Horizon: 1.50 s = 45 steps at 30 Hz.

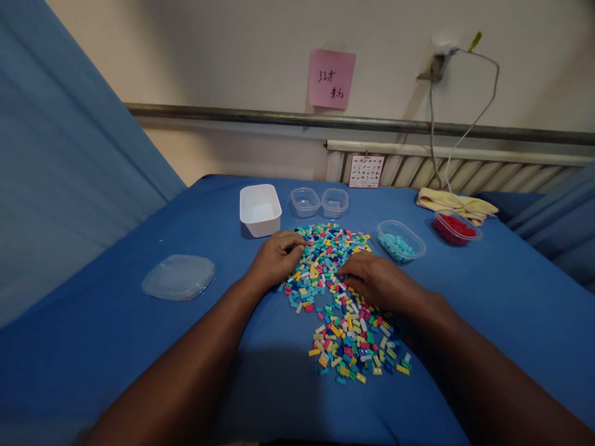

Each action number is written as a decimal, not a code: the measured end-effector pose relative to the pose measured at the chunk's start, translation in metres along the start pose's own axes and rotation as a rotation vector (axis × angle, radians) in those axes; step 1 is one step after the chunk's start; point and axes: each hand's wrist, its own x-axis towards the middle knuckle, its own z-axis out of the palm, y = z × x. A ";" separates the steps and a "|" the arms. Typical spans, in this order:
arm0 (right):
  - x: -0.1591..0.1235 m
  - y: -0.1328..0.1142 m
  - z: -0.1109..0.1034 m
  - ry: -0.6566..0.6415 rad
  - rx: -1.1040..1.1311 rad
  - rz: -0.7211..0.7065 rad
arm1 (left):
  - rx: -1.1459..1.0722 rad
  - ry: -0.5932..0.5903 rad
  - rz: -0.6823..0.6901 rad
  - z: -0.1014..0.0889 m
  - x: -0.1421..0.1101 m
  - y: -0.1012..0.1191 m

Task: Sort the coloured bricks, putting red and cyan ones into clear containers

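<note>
A wide heap of small toy building bricks [320, 257] in turquoise, yellow, pink, white, green and dark blue spreads over a blue cloth. At the heap's upper left edge rests my left hand [277, 257], its thumb and fingers drawn together; whatever is between them is hidden. From the right, my right hand [374, 279] reaches in over the middle bricks. Its fingers are bent with the tips close together among the pieces, and I cannot make out what they hold. Right of the heap, a clear plastic tub [401, 241] holds turquoise bricks.
Behind the heap stand a white plastic bin [260, 214] and two clear tubs, a left one [305, 203] and a right one [335, 203]. Stacked clear lids [179, 277] lie left. A tub of red pieces [455, 228] and a yellow cloth [458, 203] are far right.
</note>
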 end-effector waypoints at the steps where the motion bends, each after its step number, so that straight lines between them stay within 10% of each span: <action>1: 0.002 -0.002 -0.001 -0.011 -0.029 -0.017 | 0.002 0.001 -0.001 0.000 0.000 0.000; 10: 0.014 -0.021 -0.002 -0.024 -0.376 0.084 | -0.001 -0.001 -0.007 -0.001 0.001 -0.001; 45: 0.005 -0.016 -0.010 -0.152 -0.326 0.138 | -0.002 0.001 0.004 -0.001 0.001 0.000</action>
